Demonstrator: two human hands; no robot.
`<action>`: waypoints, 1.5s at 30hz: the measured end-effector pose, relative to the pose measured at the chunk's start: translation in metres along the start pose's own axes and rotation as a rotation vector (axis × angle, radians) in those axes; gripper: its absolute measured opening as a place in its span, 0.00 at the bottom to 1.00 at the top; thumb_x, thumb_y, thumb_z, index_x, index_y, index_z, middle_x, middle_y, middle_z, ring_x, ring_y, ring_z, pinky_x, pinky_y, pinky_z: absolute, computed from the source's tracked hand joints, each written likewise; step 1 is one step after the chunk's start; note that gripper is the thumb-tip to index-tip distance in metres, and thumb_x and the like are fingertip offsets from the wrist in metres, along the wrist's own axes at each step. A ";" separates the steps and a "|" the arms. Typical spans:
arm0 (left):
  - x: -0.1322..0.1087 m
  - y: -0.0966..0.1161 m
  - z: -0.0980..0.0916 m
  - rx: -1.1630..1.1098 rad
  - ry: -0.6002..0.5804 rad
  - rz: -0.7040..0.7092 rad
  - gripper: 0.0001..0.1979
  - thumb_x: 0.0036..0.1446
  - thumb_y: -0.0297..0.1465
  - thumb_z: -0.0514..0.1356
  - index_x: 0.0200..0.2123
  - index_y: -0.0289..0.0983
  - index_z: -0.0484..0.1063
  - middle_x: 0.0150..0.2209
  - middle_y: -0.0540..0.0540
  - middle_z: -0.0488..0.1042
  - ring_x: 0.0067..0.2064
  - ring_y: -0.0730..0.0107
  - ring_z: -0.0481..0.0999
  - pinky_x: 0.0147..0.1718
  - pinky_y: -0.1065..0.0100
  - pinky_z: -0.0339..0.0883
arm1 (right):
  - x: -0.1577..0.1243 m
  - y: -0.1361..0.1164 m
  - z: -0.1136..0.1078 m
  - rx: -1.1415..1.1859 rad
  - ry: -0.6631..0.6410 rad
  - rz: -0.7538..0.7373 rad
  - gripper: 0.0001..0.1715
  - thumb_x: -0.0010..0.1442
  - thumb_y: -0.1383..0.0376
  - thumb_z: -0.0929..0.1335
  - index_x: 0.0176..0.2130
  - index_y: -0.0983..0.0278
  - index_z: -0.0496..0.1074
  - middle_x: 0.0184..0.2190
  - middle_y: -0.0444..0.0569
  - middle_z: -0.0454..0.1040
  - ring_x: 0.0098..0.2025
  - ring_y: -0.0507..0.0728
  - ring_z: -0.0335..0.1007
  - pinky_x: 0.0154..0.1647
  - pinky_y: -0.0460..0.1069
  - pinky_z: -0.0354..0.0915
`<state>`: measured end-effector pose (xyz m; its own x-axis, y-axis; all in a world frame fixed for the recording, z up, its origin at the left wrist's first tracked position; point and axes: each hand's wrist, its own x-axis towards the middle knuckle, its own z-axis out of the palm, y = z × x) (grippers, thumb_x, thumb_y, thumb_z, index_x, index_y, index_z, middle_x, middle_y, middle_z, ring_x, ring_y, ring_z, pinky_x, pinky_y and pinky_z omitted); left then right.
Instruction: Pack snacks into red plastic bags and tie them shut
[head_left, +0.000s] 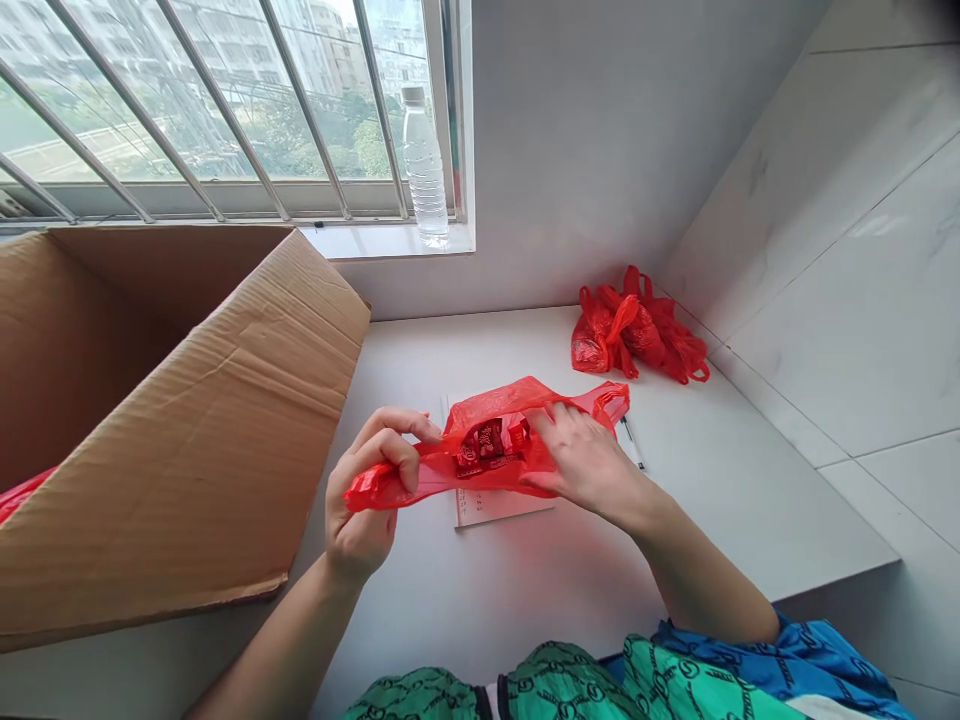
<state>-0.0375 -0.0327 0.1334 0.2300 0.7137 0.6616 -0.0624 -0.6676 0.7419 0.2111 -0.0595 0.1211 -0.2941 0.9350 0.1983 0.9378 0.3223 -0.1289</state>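
Observation:
A thin red plastic bag [491, 402] is stretched between my two hands, its mouth facing me. My left hand [367, 480] is closed round the bag's gathered left end. At the right side of the mouth, my right hand [589, 455] grips the bag with its fingers over the rim; the fingertips are partly hidden. Several small dark red wrapped packets [489, 442] lie inside the bag, close to the right fingers. Beneath the bag, a printed paper or booklet [499, 508] is partly covered. A pen [631, 440] shows beside the bag's right end.
A large open cardboard box [247, 400] stands on the left, with red material [24, 494] inside. Several bunched red plastic bags [637, 330] rest at the back right of the white tabletop [735, 480]. A clear water bottle [425, 175] stands upright on the windowsill. Tiled wall bounds the right side.

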 end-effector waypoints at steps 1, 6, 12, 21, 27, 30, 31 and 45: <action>-0.001 0.000 -0.001 -0.015 0.017 -0.015 0.14 0.61 0.34 0.56 0.23 0.39 0.65 0.38 0.43 0.71 0.40 0.60 0.70 0.54 0.53 0.66 | -0.003 0.001 -0.004 0.020 -0.013 -0.004 0.38 0.49 0.56 0.79 0.55 0.64 0.68 0.40 0.55 0.72 0.39 0.64 0.71 0.36 0.56 0.70; -0.001 0.001 -0.002 -0.063 0.046 -0.066 0.14 0.60 0.35 0.56 0.23 0.39 0.66 0.37 0.43 0.71 0.40 0.59 0.70 0.52 0.52 0.67 | -0.017 -0.002 -0.017 0.084 -0.007 -0.003 0.45 0.48 0.53 0.79 0.60 0.60 0.64 0.41 0.54 0.70 0.40 0.66 0.70 0.35 0.58 0.71; -0.003 0.002 0.001 -0.090 -0.008 -0.083 0.13 0.62 0.35 0.55 0.25 0.39 0.67 0.37 0.42 0.71 0.41 0.59 0.69 0.52 0.53 0.66 | -0.023 -0.002 -0.018 0.117 -0.026 0.013 0.49 0.47 0.54 0.79 0.63 0.60 0.63 0.44 0.56 0.72 0.44 0.68 0.71 0.40 0.61 0.72; -0.002 0.000 -0.007 -0.162 0.036 -0.130 0.08 0.59 0.35 0.55 0.30 0.40 0.69 0.39 0.42 0.72 0.43 0.57 0.71 0.45 0.55 0.70 | -0.036 0.027 -0.055 0.169 0.502 0.039 0.23 0.68 0.58 0.67 0.61 0.55 0.68 0.50 0.51 0.78 0.51 0.64 0.75 0.53 0.59 0.68; -0.003 0.004 -0.004 -0.161 0.043 -0.148 0.06 0.59 0.35 0.56 0.31 0.42 0.69 0.40 0.43 0.72 0.45 0.58 0.72 0.45 0.56 0.71 | -0.051 0.067 -0.044 0.028 0.472 0.257 0.37 0.64 0.44 0.66 0.64 0.60 0.65 0.53 0.57 0.76 0.53 0.68 0.73 0.53 0.64 0.65; -0.007 0.003 -0.002 -0.170 0.047 -0.113 0.06 0.59 0.36 0.59 0.39 0.43 0.71 0.45 0.42 0.73 0.49 0.56 0.73 0.46 0.55 0.72 | -0.060 0.072 -0.043 0.110 0.360 0.315 0.33 0.63 0.43 0.66 0.60 0.58 0.69 0.44 0.52 0.80 0.39 0.64 0.77 0.43 0.59 0.69; -0.009 0.002 -0.002 -0.165 0.046 -0.096 0.10 0.58 0.36 0.60 0.44 0.44 0.71 0.48 0.41 0.73 0.52 0.55 0.72 0.47 0.54 0.73 | -0.063 0.073 -0.045 0.154 0.340 0.319 0.30 0.63 0.44 0.67 0.57 0.56 0.72 0.42 0.50 0.80 0.34 0.61 0.76 0.39 0.57 0.70; 0.030 -0.011 0.029 0.103 -0.084 -0.201 0.15 0.67 0.39 0.56 0.51 0.42 0.75 0.59 0.39 0.71 0.64 0.55 0.66 0.63 0.52 0.59 | -0.039 0.087 -0.094 0.565 0.036 0.145 0.17 0.63 0.52 0.69 0.47 0.56 0.79 0.38 0.49 0.81 0.39 0.62 0.77 0.36 0.53 0.72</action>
<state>-0.0020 -0.0100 0.1417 0.3076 0.8175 0.4868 0.0917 -0.5347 0.8400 0.3211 -0.0815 0.1934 -0.1542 0.9731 0.1711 0.7216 0.2292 -0.6533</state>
